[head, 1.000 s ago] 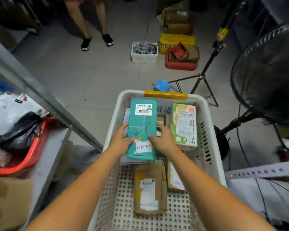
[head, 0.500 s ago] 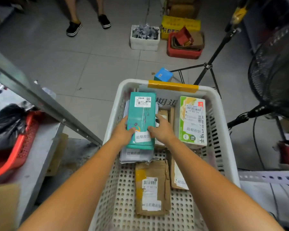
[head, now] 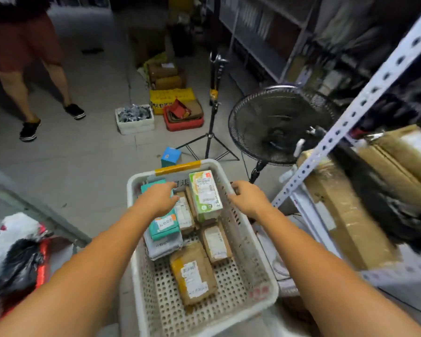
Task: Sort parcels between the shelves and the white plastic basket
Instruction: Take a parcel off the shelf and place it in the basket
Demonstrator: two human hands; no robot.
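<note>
Your right hand (head: 247,197) curls over the white plastic basket (head: 248,251) rim at its 2 o'clock. Your left hand (head: 159,199) lies, fingers fairly straight, on the teal parcel (head: 164,227) at the basket's 11 o'clock. A green-and-white box (head: 204,193) sits at 1, a brown parcel (head: 192,271) toward 6. Shelves (head: 353,113) stand at your 2 o'clock.

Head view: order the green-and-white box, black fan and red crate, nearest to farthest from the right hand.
1. Green-and-white box, in the basket beside the right hand.
2. Black fan, just beyond the hand.
3. Red crate, farther back on the floor.
</note>
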